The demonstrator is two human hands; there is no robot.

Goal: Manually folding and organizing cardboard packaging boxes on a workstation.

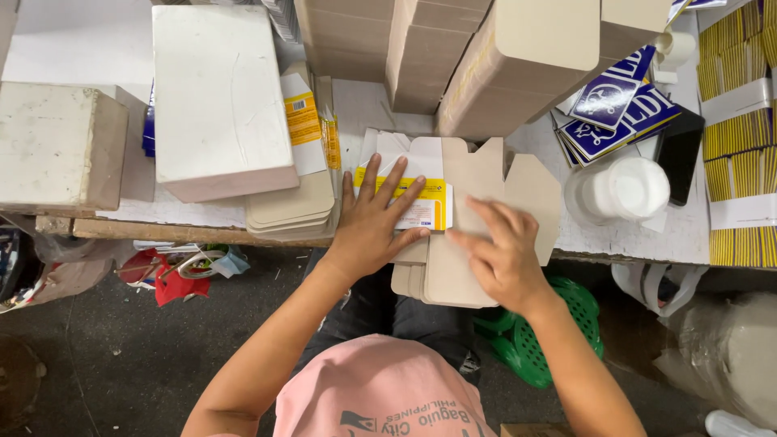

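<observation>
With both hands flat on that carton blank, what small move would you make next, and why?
Probably fold the panel under the right hand leftward: the carton blank lies flat and unfolded, while the left hand pins its printed side.

The person wears a pink garment [380,392] with dark grey printed lettering and a small emblem, seen at six o'clock. Both forearms are bare, no sleeves, and dark trousers [405,311] show just above the pink.

A white worktable [623,235] bears flat carton blanks [477,218], white boxes [218,97], a plastic tub [619,192] and a phone [678,154].
</observation>
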